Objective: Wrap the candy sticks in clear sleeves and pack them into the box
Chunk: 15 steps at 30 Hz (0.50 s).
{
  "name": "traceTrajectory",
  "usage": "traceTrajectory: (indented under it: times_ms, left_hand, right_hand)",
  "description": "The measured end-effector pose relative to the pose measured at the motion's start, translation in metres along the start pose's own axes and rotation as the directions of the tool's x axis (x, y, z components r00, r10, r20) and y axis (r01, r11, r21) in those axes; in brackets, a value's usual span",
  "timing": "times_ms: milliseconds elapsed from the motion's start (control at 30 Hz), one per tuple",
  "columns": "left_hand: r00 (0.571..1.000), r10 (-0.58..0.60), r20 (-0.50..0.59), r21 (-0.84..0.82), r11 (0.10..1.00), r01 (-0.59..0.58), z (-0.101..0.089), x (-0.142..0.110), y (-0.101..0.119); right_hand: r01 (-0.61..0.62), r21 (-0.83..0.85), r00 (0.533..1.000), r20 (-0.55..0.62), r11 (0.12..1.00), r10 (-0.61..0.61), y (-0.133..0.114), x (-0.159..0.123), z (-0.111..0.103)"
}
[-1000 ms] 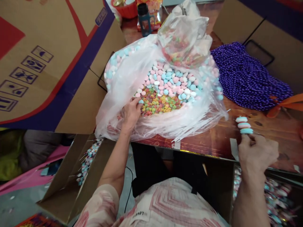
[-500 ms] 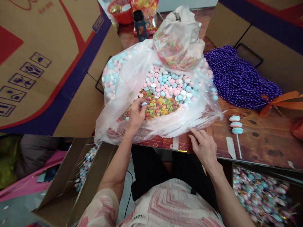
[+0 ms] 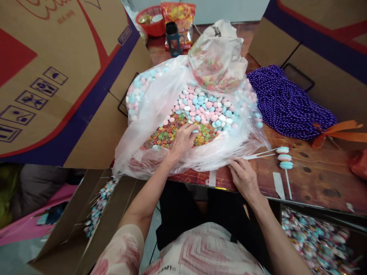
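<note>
My left hand (image 3: pixel 182 142) pinches a pale blue candy (image 3: pixel 195 131) between thumb and fingers, just over the small multicoloured ring candies (image 3: pixel 164 134). These lie in an opened clear plastic bag (image 3: pixel 151 105), beside a heap of pink, white and blue oval candies (image 3: pixel 205 107). At the bag's front right, my right hand (image 3: pixel 244 178) has its fingertips closed on thin white sticks (image 3: pixel 256 156); how many it grips is unclear. Past it on the table lies a candy stick (image 3: pixel 284 157) with three stacked candies.
Large cardboard boxes (image 3: pixel 86 95) flank the table (image 3: pixel 315 172). A tied bag of ring candies (image 3: pixel 218 57) rests on the heap. Purple beaded cord (image 3: pixel 286 101), a bottle (image 3: pixel 173 40) and a red basket (image 3: pixel 151 28) stand behind. Wrapped candies fill a box (image 3: pixel 318 240) below right.
My right hand set down the candy stick on the right, then moved left to the white sticks, whose ends now point right. My left hand moved right over the ring candies, still holding a blue candy.
</note>
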<state>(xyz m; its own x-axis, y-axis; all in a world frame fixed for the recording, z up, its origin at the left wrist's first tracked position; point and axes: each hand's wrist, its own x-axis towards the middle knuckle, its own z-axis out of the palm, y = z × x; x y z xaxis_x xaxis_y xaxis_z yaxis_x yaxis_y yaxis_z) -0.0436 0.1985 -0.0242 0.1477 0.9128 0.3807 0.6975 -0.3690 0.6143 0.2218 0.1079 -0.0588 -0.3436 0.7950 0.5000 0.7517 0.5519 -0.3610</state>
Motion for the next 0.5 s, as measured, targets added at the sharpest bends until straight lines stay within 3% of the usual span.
traceTrajectory:
  times_ms: [100, 267, 500]
  left_hand:
    - [1.0, 0.011, -0.002, -0.001, 1.0, -0.011, 0.001, 0.004, 0.001]
    - [0.988, -0.039, -0.147, 0.005, 0.999, 0.04, 0.006, 0.027, -0.004]
    - [0.989, -0.132, -0.062, 0.124, 0.982, 0.139, 0.018, 0.051, -0.008]
  right_hand:
    - [0.016, -0.009, 0.999, 0.038, 1.0, -0.016, 0.003, 0.001, -0.005]
    - [0.102, -0.107, 0.987, 0.136, 0.989, -0.087, 0.005, 0.011, -0.017]
    - [0.199, -0.217, 0.967, 0.2, 0.956, -0.156, 0.006, 0.016, -0.024]
